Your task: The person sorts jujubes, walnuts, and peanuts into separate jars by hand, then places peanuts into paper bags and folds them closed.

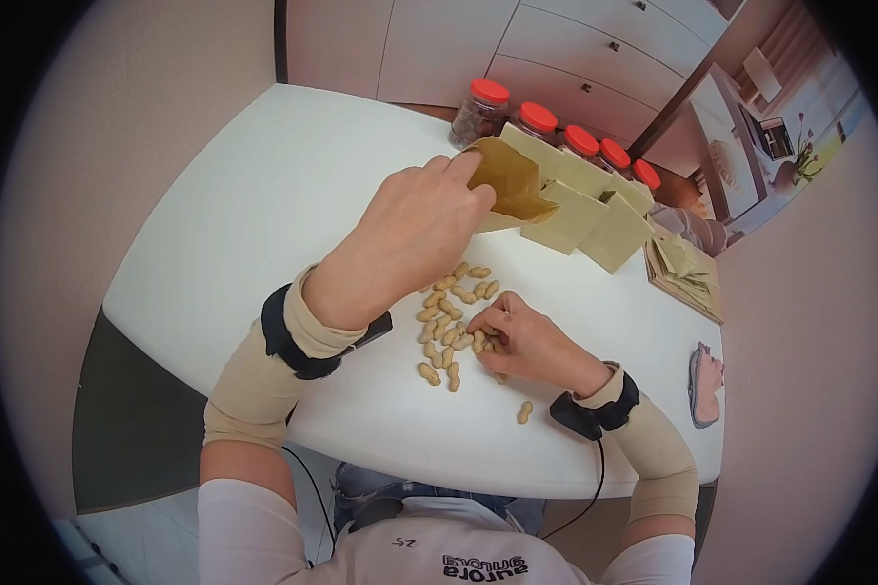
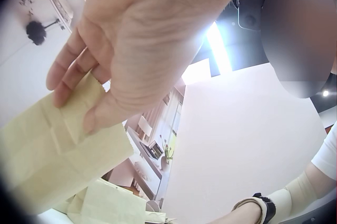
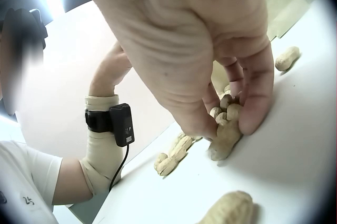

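Observation:
My left hand (image 1: 405, 229) pinches the rim of an upright kraft paper bag (image 1: 512, 185), its mouth open toward me. In the left wrist view, thumb and fingers lie on either side of the paper bag (image 2: 58, 145). Lower down and to the right, my right hand (image 1: 537, 343) curls its fingers round several peanuts (image 3: 226, 134) at the tabletop. Loose unshelled peanuts (image 1: 434, 327) spread over the table just left of that hand. A single peanut (image 1: 525, 412) lies apart, nearer my body.
More paper bags (image 1: 595, 219) stand behind the held one. Several clear jars with red lids (image 1: 490, 92) line the table's back edge. A stack of flat paper bags (image 1: 688, 273) and a pink-and-grey pouch (image 1: 706, 385) lie on the right of the white table (image 1: 234, 195).

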`<state>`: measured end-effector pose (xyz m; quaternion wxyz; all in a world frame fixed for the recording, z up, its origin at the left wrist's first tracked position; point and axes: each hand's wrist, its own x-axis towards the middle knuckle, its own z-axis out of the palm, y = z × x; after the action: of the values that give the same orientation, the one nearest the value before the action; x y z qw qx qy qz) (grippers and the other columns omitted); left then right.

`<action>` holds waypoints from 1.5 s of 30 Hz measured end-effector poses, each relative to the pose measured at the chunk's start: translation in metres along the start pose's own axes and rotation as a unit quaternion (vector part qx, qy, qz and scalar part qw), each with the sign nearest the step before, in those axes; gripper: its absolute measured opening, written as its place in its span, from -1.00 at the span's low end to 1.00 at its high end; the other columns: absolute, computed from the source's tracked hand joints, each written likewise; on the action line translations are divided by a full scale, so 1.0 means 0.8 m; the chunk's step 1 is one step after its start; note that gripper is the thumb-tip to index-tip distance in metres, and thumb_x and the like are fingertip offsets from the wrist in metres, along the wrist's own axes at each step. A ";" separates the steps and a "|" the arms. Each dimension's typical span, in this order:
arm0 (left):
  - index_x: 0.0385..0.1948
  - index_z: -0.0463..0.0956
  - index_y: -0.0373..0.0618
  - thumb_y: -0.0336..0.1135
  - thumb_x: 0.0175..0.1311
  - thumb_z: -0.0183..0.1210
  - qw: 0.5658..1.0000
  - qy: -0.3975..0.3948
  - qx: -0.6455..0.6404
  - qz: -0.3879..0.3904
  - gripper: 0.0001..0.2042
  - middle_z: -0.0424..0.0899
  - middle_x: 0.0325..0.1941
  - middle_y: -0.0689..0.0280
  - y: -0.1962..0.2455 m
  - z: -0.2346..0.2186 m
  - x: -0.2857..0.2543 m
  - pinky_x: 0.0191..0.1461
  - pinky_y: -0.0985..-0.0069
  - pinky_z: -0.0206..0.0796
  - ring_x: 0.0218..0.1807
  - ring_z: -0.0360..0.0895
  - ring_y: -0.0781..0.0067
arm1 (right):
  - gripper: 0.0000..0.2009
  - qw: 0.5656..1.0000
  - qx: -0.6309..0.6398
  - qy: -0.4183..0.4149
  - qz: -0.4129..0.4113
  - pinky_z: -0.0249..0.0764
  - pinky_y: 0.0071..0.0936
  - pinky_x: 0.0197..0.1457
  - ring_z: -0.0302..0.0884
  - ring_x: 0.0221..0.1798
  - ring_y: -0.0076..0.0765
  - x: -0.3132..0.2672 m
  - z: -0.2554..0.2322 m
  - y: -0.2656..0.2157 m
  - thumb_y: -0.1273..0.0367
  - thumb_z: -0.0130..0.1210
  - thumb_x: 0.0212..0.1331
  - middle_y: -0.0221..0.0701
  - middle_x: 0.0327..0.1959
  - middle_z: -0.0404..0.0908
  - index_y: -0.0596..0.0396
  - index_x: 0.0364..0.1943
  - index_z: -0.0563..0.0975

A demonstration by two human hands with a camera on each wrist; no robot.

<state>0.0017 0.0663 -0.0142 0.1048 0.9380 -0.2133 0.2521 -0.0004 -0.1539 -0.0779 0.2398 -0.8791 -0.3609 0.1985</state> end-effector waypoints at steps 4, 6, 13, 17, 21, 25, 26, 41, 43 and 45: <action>-0.43 0.53 -0.29 -0.50 0.10 0.13 1.000 -0.011 0.002 -0.006 -0.94 0.52 0.12 0.03 0.002 -0.004 0.001 -0.18 0.31 0.47 -0.15 0.57 0.12 | -0.77 1.000 -0.002 0.000 -0.016 0.49 -0.38 -0.10 0.52 -0.26 -0.20 0.004 -0.002 0.002 0.47 0.11 0.03 -0.24 -0.14 0.39 0.09 -0.17 0.54; -0.43 0.53 -0.30 -0.50 0.10 0.14 1.000 -0.011 0.000 -0.002 -0.94 0.52 0.12 0.02 0.001 -0.003 0.001 -0.18 0.31 0.47 -0.15 0.58 0.12 | -0.80 1.000 0.005 0.007 -0.016 0.49 -0.37 -0.10 0.53 -0.26 -0.18 0.004 -0.001 0.003 0.48 0.10 0.03 -0.24 -0.15 0.40 0.11 -0.21 0.54; -0.43 0.53 -0.30 -0.50 0.10 0.14 1.000 -0.014 0.003 -0.001 -0.93 0.52 0.12 0.02 0.002 -0.002 0.001 -0.17 0.32 0.47 -0.15 0.57 0.13 | -0.87 0.999 0.002 0.024 -0.025 0.46 -0.49 -0.16 0.49 -0.34 -0.36 0.005 0.001 0.011 0.50 0.13 0.05 -0.32 -0.18 0.43 0.14 -0.28 0.57; -0.42 0.54 -0.29 -0.49 0.10 0.14 1.000 -0.013 0.003 -0.004 -0.93 0.52 0.12 0.04 0.001 -0.002 0.000 -0.17 0.31 0.47 -0.15 0.57 0.14 | -0.87 0.999 -0.005 0.032 -0.020 0.46 -0.49 -0.18 0.49 -0.35 -0.37 0.001 -0.009 0.008 0.51 0.13 0.05 -0.32 -0.20 0.44 0.15 -0.29 0.57; -0.40 0.54 -0.28 -0.49 0.11 0.13 1.000 -0.012 0.000 -0.004 -0.92 0.52 0.12 0.04 0.001 -0.001 0.000 -0.17 0.31 0.47 -0.15 0.57 0.14 | -0.86 0.994 -0.009 0.090 -0.060 0.47 -0.53 -0.27 0.50 -0.36 -0.44 -0.007 -0.042 -0.016 0.56 0.13 0.03 -0.34 -0.22 0.44 0.16 -0.29 0.56; -0.39 0.54 -0.27 -0.48 0.11 0.13 1.000 -0.023 0.003 0.002 -0.92 0.52 0.11 0.05 0.002 -0.003 0.000 -0.17 0.30 0.47 -0.15 0.56 0.14 | -0.90 0.970 0.049 0.220 -0.087 0.39 -0.49 -0.33 0.39 -0.47 -0.43 -0.006 -0.101 -0.059 0.50 0.14 0.07 -0.38 -0.34 0.37 0.12 -0.31 0.56; -0.38 0.54 -0.27 -0.49 0.11 0.13 1.000 -0.022 0.002 0.001 -0.92 0.52 0.11 0.05 0.003 -0.003 -0.001 -0.17 0.29 0.47 -0.15 0.56 0.14 | -0.90 0.970 0.050 0.224 -0.085 0.39 -0.49 -0.33 0.39 -0.47 -0.43 0.002 -0.111 -0.065 0.50 0.14 0.07 -0.38 -0.34 0.37 0.12 -0.31 0.56; -0.46 0.50 -0.27 -0.52 0.06 0.10 1.000 0.005 -0.018 0.002 -0.96 0.54 0.00 0.05 -0.002 -0.001 -0.001 -0.20 0.28 0.45 -0.19 0.55 0.10 | -0.33 0.989 -0.118 0.085 -0.001 0.52 -0.38 -0.16 0.49 -0.29 -0.27 -0.054 -0.097 -0.006 0.29 0.38 -0.06 -0.23 -0.04 0.39 0.05 0.21 0.37; -0.48 0.49 -0.28 -0.52 0.05 0.10 1.000 -0.002 -0.025 -0.004 -0.96 0.54 0.00 0.05 -0.003 -0.002 -0.002 -0.20 0.28 0.45 -0.19 0.55 0.10 | -0.24 0.996 -0.069 -0.039 0.041 0.52 -0.37 -0.14 0.51 -0.30 -0.25 -0.078 -0.074 0.002 0.23 0.40 -0.09 -0.20 0.01 0.33 0.04 0.27 0.30; -0.46 0.50 -0.28 -0.52 0.05 0.10 1.000 0.011 -0.017 0.008 -0.95 0.55 -0.02 0.05 -0.003 -0.001 -0.002 -0.20 0.29 0.45 -0.19 0.55 0.10 | -0.26 0.994 0.010 -0.094 0.050 0.53 -0.38 -0.13 0.51 -0.31 -0.24 -0.092 -0.048 -0.008 0.26 0.37 -0.04 -0.19 0.02 0.33 0.02 0.29 0.28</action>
<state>0.0010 0.0691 -0.0148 0.1206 0.9316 -0.2241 0.2594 -0.0328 -0.2145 -0.0306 0.2030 -0.8711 -0.3357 0.2953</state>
